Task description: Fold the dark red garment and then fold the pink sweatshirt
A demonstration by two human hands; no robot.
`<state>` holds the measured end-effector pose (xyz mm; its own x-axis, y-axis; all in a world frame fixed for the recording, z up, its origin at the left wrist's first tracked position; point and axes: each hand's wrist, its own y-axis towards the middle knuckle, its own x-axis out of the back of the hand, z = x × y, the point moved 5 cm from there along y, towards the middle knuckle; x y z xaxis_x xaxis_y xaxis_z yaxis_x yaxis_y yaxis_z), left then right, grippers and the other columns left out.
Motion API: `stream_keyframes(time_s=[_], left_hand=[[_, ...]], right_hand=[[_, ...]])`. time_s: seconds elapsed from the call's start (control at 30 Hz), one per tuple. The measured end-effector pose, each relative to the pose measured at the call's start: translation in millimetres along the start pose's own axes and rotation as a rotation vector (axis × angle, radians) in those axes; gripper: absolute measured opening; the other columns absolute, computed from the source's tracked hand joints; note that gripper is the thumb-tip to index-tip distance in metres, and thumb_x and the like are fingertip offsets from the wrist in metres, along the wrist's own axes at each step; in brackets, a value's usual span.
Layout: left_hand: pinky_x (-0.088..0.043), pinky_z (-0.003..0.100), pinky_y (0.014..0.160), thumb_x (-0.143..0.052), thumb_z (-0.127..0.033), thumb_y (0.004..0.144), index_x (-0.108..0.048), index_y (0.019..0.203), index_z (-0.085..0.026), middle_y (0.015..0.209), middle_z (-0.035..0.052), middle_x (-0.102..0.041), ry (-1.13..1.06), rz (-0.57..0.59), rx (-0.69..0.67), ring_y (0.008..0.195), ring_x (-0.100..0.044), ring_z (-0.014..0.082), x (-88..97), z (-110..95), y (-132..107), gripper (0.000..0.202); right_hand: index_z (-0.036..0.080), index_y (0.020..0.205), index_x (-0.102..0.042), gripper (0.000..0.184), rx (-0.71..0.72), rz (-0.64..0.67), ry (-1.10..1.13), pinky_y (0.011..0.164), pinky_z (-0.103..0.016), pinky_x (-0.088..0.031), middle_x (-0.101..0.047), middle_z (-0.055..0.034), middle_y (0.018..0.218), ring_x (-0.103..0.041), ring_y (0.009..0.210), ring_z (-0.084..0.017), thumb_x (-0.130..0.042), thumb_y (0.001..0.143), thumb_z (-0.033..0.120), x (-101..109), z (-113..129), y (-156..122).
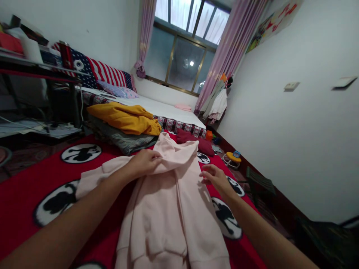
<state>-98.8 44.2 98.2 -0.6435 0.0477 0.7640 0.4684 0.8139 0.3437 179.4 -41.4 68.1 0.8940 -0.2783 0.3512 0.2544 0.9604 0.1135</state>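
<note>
A pale pink sweatshirt lies on the red blanket, its ribbed hem and a cuff towards me and its bunched top end away from me. One sleeve stretches out to the left, partly under my forearm. My left hand pinches the fabric near the top, thumb and fingers closed on it. Beside the right edge of the garment, my right hand hovers with its fingers apart and slightly bent, holding nothing.
Behind the sweatshirt rest a folded mustard garment, grey-green clothing and a dark red cloth. A cluttered desk stands left. A white-topped bed lies below the window. Small stools line the right wall.
</note>
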Motion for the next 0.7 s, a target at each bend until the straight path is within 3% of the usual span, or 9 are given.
stream_keyframes(time_s=[0.1, 0.2, 0.27, 0.37, 0.43, 0.53, 0.63, 0.7], left_hand=[[-0.040, 0.023, 0.061, -0.051, -0.021, 0.080, -0.075, 0.084, -0.021, 0.083, 0.0042, -0.074, 0.035, 0.252, -0.259, 0.074, -0.065, 0.0180, -20.4, -38.9, -13.4, 0.025], [-0.039, 0.026, 0.060, -0.055, -0.019, 0.076, -0.074, 0.075, -0.020, 0.078, 0.0072, -0.074, 0.173, 0.395, -0.324, 0.072, -0.065, 0.0198, -41.0, -57.1, -28.6, 0.019], [-0.039, 0.028, 0.061, -0.059, -0.023, 0.076, -0.073, 0.072, -0.019, 0.078, 0.0100, -0.073, 0.250, 0.441, -0.305, 0.073, -0.066, 0.0225, -51.9, -59.4, -34.6, 0.015], [-0.039, 0.029, 0.061, -0.060, -0.028, 0.077, -0.073, 0.075, -0.020, 0.081, 0.0096, -0.074, 0.215, 0.433, -0.285, 0.078, -0.067, 0.0239, -55.2, -56.5, -33.5, 0.015], [-0.039, 0.028, 0.061, -0.057, -0.028, 0.079, -0.073, 0.078, -0.022, 0.081, 0.0070, -0.074, 0.128, 0.343, -0.248, 0.078, -0.067, 0.0222, -44.7, -49.6, -23.9, 0.017], [-0.042, 0.027, 0.063, -0.051, -0.028, 0.084, -0.073, 0.086, -0.022, 0.085, 0.0053, -0.073, 0.025, 0.031, -0.068, 0.079, -0.066, 0.0208, -10.8, -26.2, -2.6, 0.023], [-0.046, 0.029, 0.073, -0.047, -0.029, 0.088, -0.071, 0.098, -0.021, 0.095, 0.0052, -0.072, 0.037, -0.326, 0.116, 0.087, -0.065, 0.0219, 25.8, -0.7, 7.0, 0.027], [-0.046, 0.033, 0.082, -0.049, -0.026, 0.087, -0.069, 0.105, -0.020, 0.104, 0.0074, -0.069, 0.152, -0.508, 0.123, 0.097, -0.062, 0.0247, 42.0, 3.1, 5.2, 0.027]], right_hand=[[0.016, 0.128, -0.047, 0.054, 0.150, -0.202, -0.232, 0.058, -0.027, -0.052, -0.067, -0.0024, 0.084, -0.065, 0.060, -0.015, -0.059, 0.076, 0.028, 3.8, 0.5, 57.0], [0.021, 0.140, -0.042, 0.067, 0.274, -0.290, -0.598, 0.069, -0.029, -0.052, -0.070, -0.0040, 0.089, -0.067, 0.076, -0.018, -0.055, 0.075, 0.014, 3.4, 12.6, 95.2], [0.026, 0.134, -0.053, 0.068, 0.274, -0.243, -0.733, 0.073, -0.030, -0.050, -0.072, -0.0037, 0.088, -0.067, 0.083, -0.021, -0.058, 0.069, 0.007, 2.4, 16.5, 114.9], [0.020, 0.102, -0.073, 0.047, 0.101, -0.074, -0.573, 0.066, -0.027, -0.050, -0.071, -0.0026, 0.073, -0.066, 0.071, -0.020, -0.061, 0.061, 0.001, 5.6, 9.8, 140.5], [0.013, 0.081, -0.073, 0.026, -0.023, -0.018, -0.411, 0.057, -0.025, -0.049, -0.065, -0.0021, 0.057, -0.062, 0.056, -0.016, -0.062, 0.060, 0.002, 10.5, 5.4, 155.5], [0.009, 0.073, -0.067, 0.010, -0.043, -0.087, -0.341, 0.048, -0.025, -0.047, -0.055, 0.0002, 0.045, -0.053, 0.042, -0.013, -0.061, 0.066, 0.008, 18.0, 11.3, 179.0], [0.009, 0.085, -0.065, 0.017, 0.014, -0.172, -0.328, 0.050, -0.024, -0.050, -0.060, -0.0012, 0.054, -0.057, 0.047, -0.012, -0.063, 0.068, 0.012, 9.1, 19.5, 202.0], [0.010, 0.103, -0.063, 0.032, 0.052, -0.187, -0.349, 0.058, -0.025, -0.054, -0.069, -0.0066, 0.074, -0.065, 0.061, -0.015, -0.064, 0.071, 0.016, -10.9, 17.1, 213.5]])
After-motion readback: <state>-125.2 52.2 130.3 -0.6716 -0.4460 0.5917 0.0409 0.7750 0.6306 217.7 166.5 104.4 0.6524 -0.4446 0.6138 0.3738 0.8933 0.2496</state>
